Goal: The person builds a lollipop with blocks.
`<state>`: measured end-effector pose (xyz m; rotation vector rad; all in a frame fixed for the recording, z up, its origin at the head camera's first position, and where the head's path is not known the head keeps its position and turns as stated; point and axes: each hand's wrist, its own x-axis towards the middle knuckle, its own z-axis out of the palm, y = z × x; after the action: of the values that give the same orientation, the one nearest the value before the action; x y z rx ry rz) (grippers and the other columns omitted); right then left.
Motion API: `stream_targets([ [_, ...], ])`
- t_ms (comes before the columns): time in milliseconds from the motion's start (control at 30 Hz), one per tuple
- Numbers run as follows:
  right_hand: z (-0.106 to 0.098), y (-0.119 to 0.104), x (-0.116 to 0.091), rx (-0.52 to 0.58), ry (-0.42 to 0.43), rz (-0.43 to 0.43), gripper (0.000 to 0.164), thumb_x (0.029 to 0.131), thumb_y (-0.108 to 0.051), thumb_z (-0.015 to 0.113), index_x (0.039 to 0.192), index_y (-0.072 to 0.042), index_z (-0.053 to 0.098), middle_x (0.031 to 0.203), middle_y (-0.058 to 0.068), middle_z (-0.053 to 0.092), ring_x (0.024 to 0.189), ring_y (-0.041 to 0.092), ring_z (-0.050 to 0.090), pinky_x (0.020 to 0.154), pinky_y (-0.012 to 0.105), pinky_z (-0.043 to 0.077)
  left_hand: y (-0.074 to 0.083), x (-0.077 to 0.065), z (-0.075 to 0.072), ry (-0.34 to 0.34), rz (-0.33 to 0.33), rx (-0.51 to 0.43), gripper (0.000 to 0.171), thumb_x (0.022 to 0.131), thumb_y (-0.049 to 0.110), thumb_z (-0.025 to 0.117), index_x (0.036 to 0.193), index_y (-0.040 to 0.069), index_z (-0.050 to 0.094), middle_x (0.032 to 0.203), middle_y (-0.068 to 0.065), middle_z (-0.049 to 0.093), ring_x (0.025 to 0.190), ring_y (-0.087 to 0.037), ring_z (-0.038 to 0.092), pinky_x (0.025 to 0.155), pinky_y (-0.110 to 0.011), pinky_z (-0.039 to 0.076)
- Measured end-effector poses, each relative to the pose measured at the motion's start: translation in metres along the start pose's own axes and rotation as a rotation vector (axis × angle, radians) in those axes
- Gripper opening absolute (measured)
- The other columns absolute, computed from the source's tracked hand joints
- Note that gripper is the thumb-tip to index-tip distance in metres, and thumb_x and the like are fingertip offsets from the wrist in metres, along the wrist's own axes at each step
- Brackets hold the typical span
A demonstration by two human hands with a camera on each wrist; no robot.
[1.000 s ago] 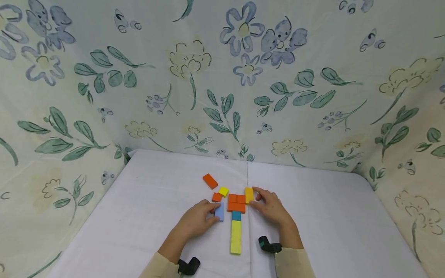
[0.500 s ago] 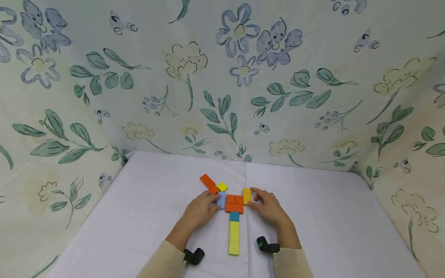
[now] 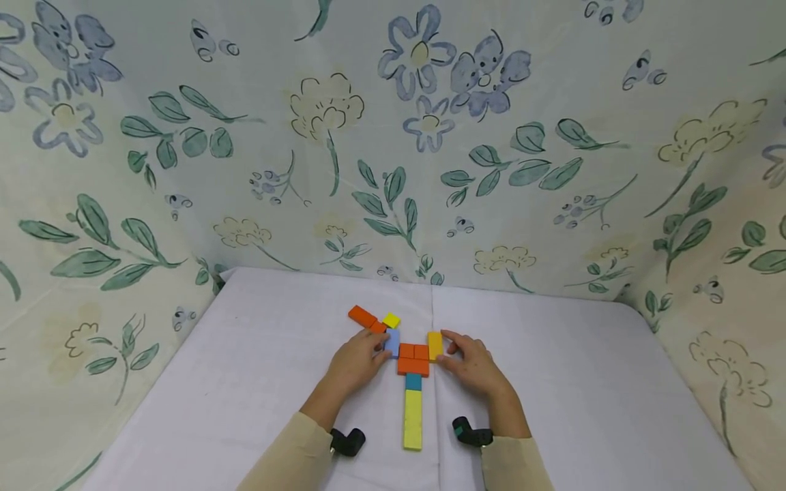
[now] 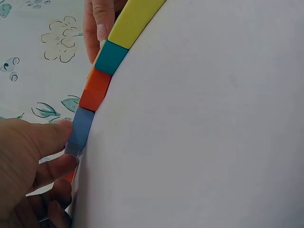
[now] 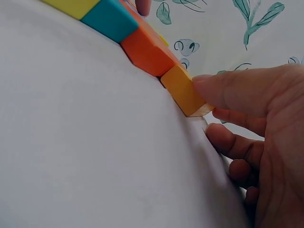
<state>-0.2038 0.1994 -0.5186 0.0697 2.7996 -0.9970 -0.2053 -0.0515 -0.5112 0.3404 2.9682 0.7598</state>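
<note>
With thumb and fingers, my left hand [image 3: 353, 365] pinches a light blue rectangular block [image 3: 393, 343], upper left of a cluster of orange-red blocks [image 3: 413, 367]. My right hand [image 3: 477, 365] grips an amber block [image 3: 435, 346] by its ends, set against the cluster's right side. Below the cluster a teal block [image 3: 413, 382] leads down to a long yellow-green bar [image 3: 413, 419], all in one line. In the left wrist view the thumb lies on the blue block [image 4: 81, 127]; in the right wrist view the thumb presses the amber block [image 5: 184, 90].
Beyond my left fingertips lie a loose orange-red block [image 3: 362, 316], a smaller orange-red one [image 3: 377, 326] and a yellow square block [image 3: 391, 320]. The white cloth-covered table [image 3: 552, 382] ends at a floral fabric backdrop [image 3: 393, 136].
My left hand has slid the light blue block away from me, up along the cluster's left side. The loose orange-red and yellow blocks shifted farther off. My right hand stays at the amber block.
</note>
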Motion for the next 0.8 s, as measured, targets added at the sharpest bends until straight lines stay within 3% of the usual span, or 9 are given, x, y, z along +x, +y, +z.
stream_targets([
  [800, -0.0003, -0.0005, 0.0017, -0.012, -0.001, 0.008, 0.061, 0.091, -0.033, 0.075, 0.148, -0.029, 0.052, 0.102, -0.003, 0.055, 0.103, 0.021, 0.044, 0.077, 0.039, 0.037, -0.001, -0.0011, 0.0055, 0.031, 0.031, -0.017, 0.034, 0.098, 0.034, 0.069, 0.13, 0.021, 0.072, 0.116, 0.003, 0.07, 0.105, -0.014, 0.067, 0.094, -0.036, 0.056],
])
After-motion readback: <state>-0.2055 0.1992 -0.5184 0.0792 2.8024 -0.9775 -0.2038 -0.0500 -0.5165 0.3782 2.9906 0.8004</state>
